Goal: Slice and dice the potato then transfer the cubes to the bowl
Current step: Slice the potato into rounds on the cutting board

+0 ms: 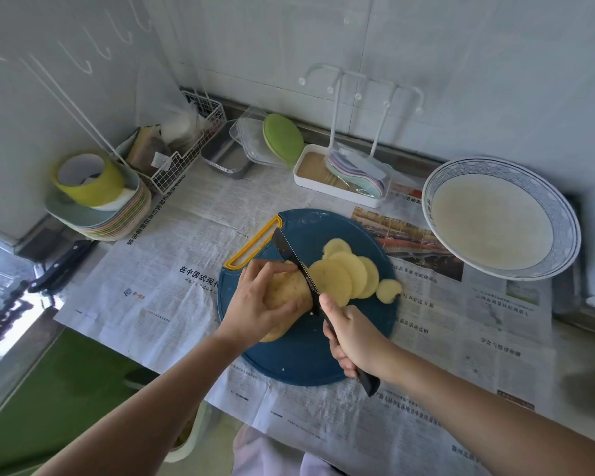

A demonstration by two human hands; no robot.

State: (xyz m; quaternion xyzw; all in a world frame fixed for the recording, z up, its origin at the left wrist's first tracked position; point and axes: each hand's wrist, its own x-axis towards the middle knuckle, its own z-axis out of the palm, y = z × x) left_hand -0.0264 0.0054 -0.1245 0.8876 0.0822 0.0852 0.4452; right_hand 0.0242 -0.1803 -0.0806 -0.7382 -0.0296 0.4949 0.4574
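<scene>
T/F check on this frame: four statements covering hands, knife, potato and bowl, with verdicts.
1. The left hand holds the potato on the blue cutting board. True.
2. The right hand grips a black knife. True.
3. Potato cubes are in the bowl. False: no potato shows in it; only round slices lie on the board.
4. The slices lie on the left hand's side of the blade. False: they lie on the bowl's side.
</scene>
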